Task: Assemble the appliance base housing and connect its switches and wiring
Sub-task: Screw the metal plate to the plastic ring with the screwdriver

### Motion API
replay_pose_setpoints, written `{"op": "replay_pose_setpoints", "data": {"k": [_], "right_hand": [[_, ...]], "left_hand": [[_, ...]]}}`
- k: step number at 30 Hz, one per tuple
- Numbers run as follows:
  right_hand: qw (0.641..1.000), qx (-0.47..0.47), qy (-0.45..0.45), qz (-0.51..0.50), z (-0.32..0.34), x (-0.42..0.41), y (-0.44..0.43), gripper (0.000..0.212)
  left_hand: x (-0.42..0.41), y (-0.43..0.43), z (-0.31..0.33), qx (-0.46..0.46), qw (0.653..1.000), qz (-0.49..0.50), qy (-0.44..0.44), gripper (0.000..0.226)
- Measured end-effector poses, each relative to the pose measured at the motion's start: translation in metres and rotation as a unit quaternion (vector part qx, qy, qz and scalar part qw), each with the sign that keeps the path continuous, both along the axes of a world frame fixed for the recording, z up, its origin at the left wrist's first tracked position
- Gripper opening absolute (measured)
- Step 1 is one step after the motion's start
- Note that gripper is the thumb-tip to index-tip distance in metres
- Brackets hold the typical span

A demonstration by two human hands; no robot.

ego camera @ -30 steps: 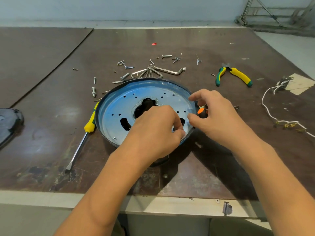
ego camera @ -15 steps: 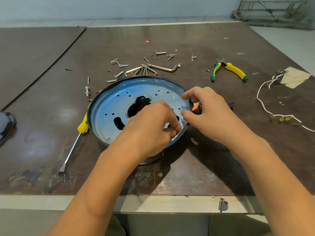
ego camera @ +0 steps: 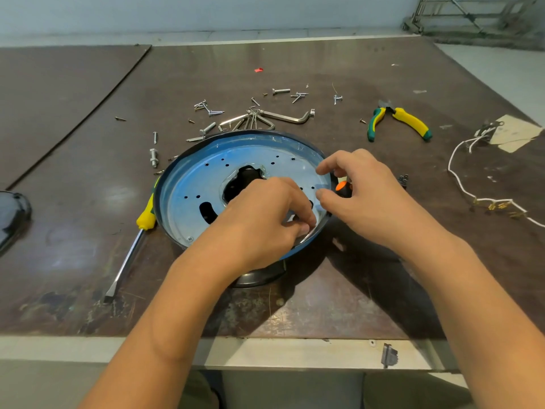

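fingers [ego camera: 306, 221] of the left hand [ego camera: 259, 228] pinch the near rim of the round blue metal base plate [ego camera: 191, 184] on the desk [ego camera: 73, 261], right hand [ego camera: 368, 199] curled alongside, grip unclear; likely light, stiff, sharp-edged: hold by the rim.

Bright, even daylight; soft shadows fall toward the viewer, wide-angle bending at edges.

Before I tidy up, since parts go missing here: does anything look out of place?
Yes. Loose screws lie scattered on the table behind the housing, in no container, and the screwdriver has its handle tucked against the housing's left rim.
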State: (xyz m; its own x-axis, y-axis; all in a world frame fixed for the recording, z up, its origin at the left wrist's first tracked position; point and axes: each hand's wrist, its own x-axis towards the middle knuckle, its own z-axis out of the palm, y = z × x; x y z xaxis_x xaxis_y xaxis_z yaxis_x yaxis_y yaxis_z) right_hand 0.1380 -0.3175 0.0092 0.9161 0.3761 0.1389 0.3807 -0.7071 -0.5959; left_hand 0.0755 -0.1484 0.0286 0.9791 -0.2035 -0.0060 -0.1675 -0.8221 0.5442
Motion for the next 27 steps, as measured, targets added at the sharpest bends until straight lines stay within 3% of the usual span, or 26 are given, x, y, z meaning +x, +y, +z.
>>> {"op": "replay_pose_setpoints", "data": {"k": [5,11,17,27], "right_hand": [[1.0,0.0,0.002,0.002,0.0,0.0,0.0,0.032],[1.0,0.003,0.006,0.002,0.0,0.001,0.0,0.032],[1.0,-0.001,0.009,0.002,0.0,0.0,0.0,0.034],[1.0,-0.004,0.002,-0.002,0.001,-0.001,0.001,0.034]], "left_hand": [[0.0,0.005,0.003,0.02,1.0,0.0,0.013,0.048],[-0.001,-0.005,-0.001,0.045,0.996,0.038,-0.067,0.017],[0.002,-0.005,-0.004,0.016,1.0,0.019,0.004,0.01],[0.001,-0.001,0.002,-0.035,0.999,-0.009,0.038,0.039]]}}
